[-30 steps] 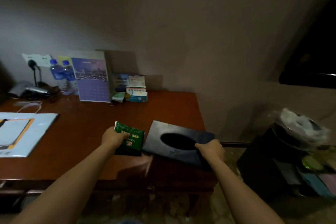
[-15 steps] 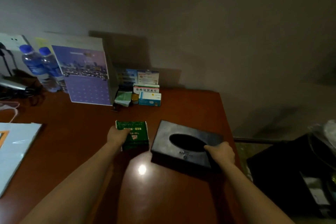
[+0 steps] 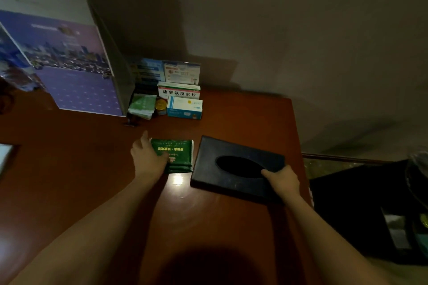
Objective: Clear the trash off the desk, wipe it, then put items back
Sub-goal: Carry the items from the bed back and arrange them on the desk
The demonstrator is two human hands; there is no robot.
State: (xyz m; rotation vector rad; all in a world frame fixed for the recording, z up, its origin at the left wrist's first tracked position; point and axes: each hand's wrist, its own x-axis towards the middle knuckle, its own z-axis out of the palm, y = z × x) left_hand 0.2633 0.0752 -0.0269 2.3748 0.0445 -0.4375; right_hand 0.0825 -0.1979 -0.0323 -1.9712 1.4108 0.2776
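A green tissue pack point(image 3: 177, 155) lies flat on the red-brown desk point(image 3: 92, 180), right of centre. My left hand point(image 3: 147, 158) rests on its left end, thumb on top and index finger pointing away along the desk. Just to the right lies a black tissue box point(image 3: 231, 166) with an oval opening. My right hand point(image 3: 281, 179) grips its near right corner, thumb on the lid at the rim of the opening.
At the back by the wall stand a purple calendar point(image 3: 76, 76), several small medicine boxes point(image 3: 183, 99) and a small yellow-lidded jar point(image 3: 160, 105). A black bin point(image 3: 370, 210) lined with a plastic bag sits right of the desk edge. A white sheet's corner point(image 3: 4, 155) shows at far left.
Both hands carried the green pack and the black box farther in over the desk and set them down; the view has moved closer and tilted down. My left index finger has lifted off the pack.
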